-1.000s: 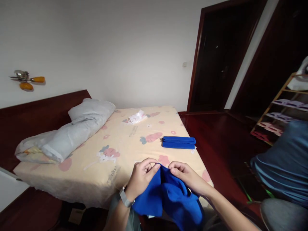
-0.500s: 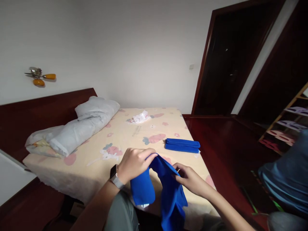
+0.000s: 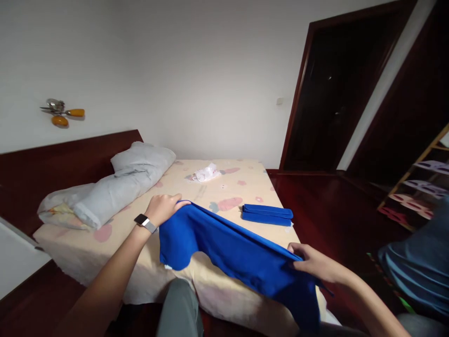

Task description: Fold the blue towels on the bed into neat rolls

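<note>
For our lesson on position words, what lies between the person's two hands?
The head view shows a blue cloth stretched between the left hand and the right hand.

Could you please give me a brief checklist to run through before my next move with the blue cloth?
1. Left hand holding the cloth: ok, it pinches the upper edge of the blue cloth.
2. Right hand holding the cloth: ok, fingers and thumb are at the same edge, farther along.
3. Upper edge stretched between the hands: ok, it runs nearly straight.
4. Whole cloth in view: not ok, its end below the right hand reaches the picture's bottom.
5. Folded blue bundle apart from the cloth: ok, it lies beyond it on the bed.
6. Cloth's far side unwrinkled: cannot tell, hidden.
</note>
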Demonstrator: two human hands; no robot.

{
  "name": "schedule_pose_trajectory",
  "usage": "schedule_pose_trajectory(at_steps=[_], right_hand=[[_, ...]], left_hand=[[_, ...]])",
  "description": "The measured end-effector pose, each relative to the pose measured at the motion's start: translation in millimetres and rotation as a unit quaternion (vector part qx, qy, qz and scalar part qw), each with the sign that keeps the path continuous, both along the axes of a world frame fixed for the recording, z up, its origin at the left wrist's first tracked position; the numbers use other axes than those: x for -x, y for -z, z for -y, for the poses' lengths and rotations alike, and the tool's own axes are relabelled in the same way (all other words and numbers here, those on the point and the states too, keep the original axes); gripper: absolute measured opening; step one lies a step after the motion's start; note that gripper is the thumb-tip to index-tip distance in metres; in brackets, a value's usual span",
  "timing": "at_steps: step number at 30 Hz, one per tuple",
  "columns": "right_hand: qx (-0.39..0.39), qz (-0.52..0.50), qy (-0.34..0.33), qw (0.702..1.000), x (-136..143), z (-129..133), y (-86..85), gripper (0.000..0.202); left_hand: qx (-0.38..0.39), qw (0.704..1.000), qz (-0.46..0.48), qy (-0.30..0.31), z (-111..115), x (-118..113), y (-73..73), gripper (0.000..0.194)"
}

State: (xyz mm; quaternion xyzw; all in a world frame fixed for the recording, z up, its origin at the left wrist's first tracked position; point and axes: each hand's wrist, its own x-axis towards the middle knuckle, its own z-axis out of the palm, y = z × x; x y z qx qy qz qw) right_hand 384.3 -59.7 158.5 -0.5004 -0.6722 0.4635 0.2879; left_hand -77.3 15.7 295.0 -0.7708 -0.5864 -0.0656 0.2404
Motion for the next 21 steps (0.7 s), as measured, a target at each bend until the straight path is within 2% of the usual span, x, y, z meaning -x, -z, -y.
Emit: schedule_pose_trajectory(at_steps=[2,5,8,10,12,15,18,21], right_hand=[[-0.040,0.043,0.053,0.997,-13.2,-4.8,12.3,0.011],[-0.070,0.097,0.094,0.988,-30.5,-10.5,22.2,0.010],[-0.086,0.123,0.133,0.980,-41.9,-8.7,18.0,0.011],[-0.088,0.093,0.145,0.981,-47.7,-0.7,11.3,0.016],[-0.067,0.045,0.129,0.988,-54.3,12.9,6.6,0.026],[-0.036,0.016,0.137,0.990,-65.9,39.4,9.3,0.040],[-0.029,0.006,0.190,0.981,-74.6,60.2,20.7,0.045],[-0.007,0.010,0.184,0.983,-77.4,60.4,28.6,0.044]], left_hand=[[0.000,1.000,0.002,-0.020,-3.6,16.0,3.5,0.059],[0.013,0.999,0.038,-0.024,-5.8,39.4,8.4,0.055],[0.031,0.992,0.112,-0.050,-3.4,61.8,15.1,0.054],[0.060,0.981,0.179,-0.050,1.0,76.3,22.8,0.055],[0.123,0.958,0.260,-0.013,7.8,90.3,34.3,0.052],[0.252,0.896,0.362,0.044,21.2,108.5,57.6,0.045],[0.354,0.853,0.381,0.046,31.8,119.7,83.9,0.040],[0.394,0.840,0.369,0.056,27.9,121.0,107.0,0.039]])
